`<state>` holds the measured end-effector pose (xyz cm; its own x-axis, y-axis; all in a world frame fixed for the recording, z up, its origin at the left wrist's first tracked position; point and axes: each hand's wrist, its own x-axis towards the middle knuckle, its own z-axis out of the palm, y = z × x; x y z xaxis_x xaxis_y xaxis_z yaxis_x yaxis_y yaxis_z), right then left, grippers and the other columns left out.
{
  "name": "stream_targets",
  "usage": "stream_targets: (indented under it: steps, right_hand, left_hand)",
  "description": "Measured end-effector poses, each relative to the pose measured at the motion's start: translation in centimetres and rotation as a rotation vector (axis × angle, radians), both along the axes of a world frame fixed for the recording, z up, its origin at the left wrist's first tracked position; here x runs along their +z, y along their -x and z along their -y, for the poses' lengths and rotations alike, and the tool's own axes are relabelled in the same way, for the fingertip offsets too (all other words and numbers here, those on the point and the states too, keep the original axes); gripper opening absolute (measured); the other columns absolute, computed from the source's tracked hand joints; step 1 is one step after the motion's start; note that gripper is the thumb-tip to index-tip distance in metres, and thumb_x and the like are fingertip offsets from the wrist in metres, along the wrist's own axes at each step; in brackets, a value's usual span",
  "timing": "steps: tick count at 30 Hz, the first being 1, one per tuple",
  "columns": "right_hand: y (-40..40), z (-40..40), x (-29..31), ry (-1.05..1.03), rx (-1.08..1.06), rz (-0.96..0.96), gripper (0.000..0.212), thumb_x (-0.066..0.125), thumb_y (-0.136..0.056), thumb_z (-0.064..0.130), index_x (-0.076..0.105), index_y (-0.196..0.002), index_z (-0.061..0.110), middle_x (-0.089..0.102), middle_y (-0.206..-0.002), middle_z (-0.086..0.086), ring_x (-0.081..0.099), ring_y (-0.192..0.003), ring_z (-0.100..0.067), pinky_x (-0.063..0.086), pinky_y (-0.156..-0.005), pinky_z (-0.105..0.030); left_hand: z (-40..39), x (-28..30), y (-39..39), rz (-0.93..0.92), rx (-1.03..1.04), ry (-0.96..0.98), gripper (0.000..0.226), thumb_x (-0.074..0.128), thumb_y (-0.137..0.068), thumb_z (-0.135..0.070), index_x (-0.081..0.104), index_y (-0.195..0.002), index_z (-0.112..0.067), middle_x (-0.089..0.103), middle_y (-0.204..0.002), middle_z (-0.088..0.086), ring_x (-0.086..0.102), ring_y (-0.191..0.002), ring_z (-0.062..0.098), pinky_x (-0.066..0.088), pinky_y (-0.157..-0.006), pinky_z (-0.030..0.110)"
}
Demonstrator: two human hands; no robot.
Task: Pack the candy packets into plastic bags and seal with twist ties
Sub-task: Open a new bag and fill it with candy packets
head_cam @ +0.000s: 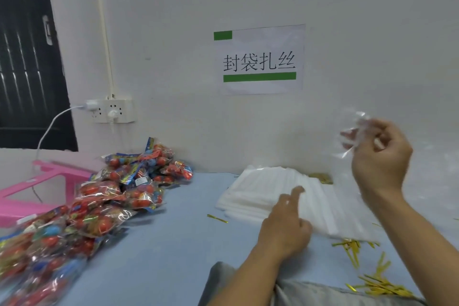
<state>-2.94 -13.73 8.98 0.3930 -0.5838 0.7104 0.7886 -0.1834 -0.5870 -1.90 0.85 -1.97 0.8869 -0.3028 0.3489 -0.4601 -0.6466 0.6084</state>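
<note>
A heap of colourful candy packets (119, 189) covers the left side of the blue table (173, 243). A stack of clear plastic bags (285, 196) lies in the middle right. My right hand (380, 156) is raised above the stack and pinches one clear bag (357, 131) by its upper part, so the bag hangs in the air. My left hand (285, 223) rests on the near left part of the stack with fingers stretched forward. Gold twist ties (377, 281) lie scattered at the near right, and one twist tie (217, 218) lies alone left of the stack.
A pink plastic stool (37, 186) lies overturned at the left behind the candy. A wall socket (111, 110) with a white cable is on the wall, and a paper sign (259, 59) hangs above the table. More gold ties (320, 177) sit behind the bag stack.
</note>
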Motion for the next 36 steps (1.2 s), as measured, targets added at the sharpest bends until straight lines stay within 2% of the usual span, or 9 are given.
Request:
stream_targets:
  steps: [6,11,14,17,21,24,29,33,36]
  right_hand:
    - [-1.0,0.0,-3.4,-0.153,0.332,-0.386,0.024,0.051,-0.102,0.002,0.065,-0.093,0.018,0.070,-0.090,-0.009,0.074,-0.070,-0.014,0.054,-0.065,-0.029]
    - [0.5,-1.3,-2.3,-0.205,1.036,-0.431,0.025,0.069,-0.085,-0.002,0.071,-0.098,0.019,0.070,-0.090,-0.004,0.070,-0.072,-0.014,0.054,-0.063,-0.021]
    - [1.3,-1.7,-2.3,-0.210,1.414,-0.372,0.046,0.088,-0.066,0.001,0.073,-0.106,0.018,0.070,-0.105,-0.007,0.068,-0.077,-0.015,0.057,-0.067,-0.021]
    - [1.2,-1.3,-2.6,-0.166,1.459,-0.367,0.047,0.087,-0.069,0.006,0.074,-0.112,0.021,0.069,-0.117,-0.006,0.065,-0.074,-0.014,0.057,-0.066,-0.023]
    - [0.2,0.4,-3.6,-0.241,1.269,-0.442,0.055,0.061,-0.085,0.001,0.058,-0.135,0.024,0.068,-0.125,-0.008,0.057,-0.066,-0.012,0.049,-0.060,-0.018]
    - [0.0,1.1,-4.4,-0.248,1.155,-0.464,0.062,0.057,-0.081,-0.001,0.054,-0.137,0.026,0.070,-0.122,-0.009,0.054,-0.055,-0.011,0.045,-0.050,-0.018]
    - [-0.1,1.4,-4.7,-0.230,1.100,-0.453,0.079,0.056,-0.073,-0.015,0.054,-0.137,0.033,0.070,-0.125,-0.007,0.052,-0.056,-0.011,0.044,-0.052,-0.020]
    - [-0.5,2.1,-4.5,-0.271,0.948,-0.501,0.076,0.042,-0.082,-0.021,0.059,-0.131,0.035,0.072,-0.121,-0.005,0.054,-0.066,-0.015,0.042,-0.051,-0.021]
    - [-0.2,2.4,-4.8,-0.302,0.948,-0.540,0.068,0.041,-0.073,-0.001,0.061,-0.130,0.031,0.072,-0.122,-0.010,0.057,-0.085,-0.023,0.042,-0.063,-0.029]
  left_hand:
    - [-2.4,2.5,-0.5,0.042,0.224,0.663,0.023,0.048,-0.095,-0.006,0.053,-0.107,-0.025,0.059,-0.109,-0.008,0.056,-0.101,0.009,0.041,-0.078,0.009]
    - [-3.0,3.4,-0.2,-0.311,0.164,0.946,0.015,0.049,-0.102,-0.025,0.062,-0.106,-0.019,0.065,-0.111,0.003,0.060,-0.097,0.017,0.052,-0.084,0.036]
    - [-3.1,3.8,0.5,-0.682,-0.002,1.045,0.063,0.046,-0.095,-0.063,0.060,-0.125,-0.009,0.065,-0.114,0.006,0.063,-0.090,0.018,0.050,-0.069,0.032]
    - [-3.3,3.7,0.6,-0.825,-0.267,1.020,0.084,0.043,-0.088,-0.074,0.062,-0.128,-0.003,0.070,-0.115,0.013,0.069,-0.090,0.029,0.055,-0.066,0.032]
    - [-3.9,3.8,0.0,-0.570,-0.203,1.161,0.032,0.075,-0.082,-0.030,0.071,-0.101,-0.005,0.055,-0.078,0.004,0.047,-0.060,0.014,0.042,-0.054,0.020]
    - [-4.3,3.3,-0.6,-0.412,-0.007,1.075,0.009,0.069,-0.092,-0.014,0.071,-0.098,-0.007,0.056,-0.071,0.001,0.045,-0.051,0.010,0.038,-0.049,0.020]
    - [-4.4,3.2,-0.2,-0.098,0.218,0.679,0.019,0.074,-0.088,-0.031,0.065,-0.104,-0.034,0.063,-0.089,-0.005,0.057,-0.077,0.007,0.041,-0.058,0.012]
    - [-5.3,3.6,-0.3,0.227,0.488,0.546,0.028,0.077,-0.085,-0.027,0.063,-0.109,-0.026,0.056,-0.088,-0.007,0.050,-0.097,0.018,0.035,-0.066,0.015]
    - [-5.6,3.5,-0.6,0.331,0.562,0.513,0.030,0.076,-0.087,-0.021,0.063,-0.114,-0.020,0.052,-0.094,-0.001,0.036,-0.100,0.014,0.029,-0.074,0.019]
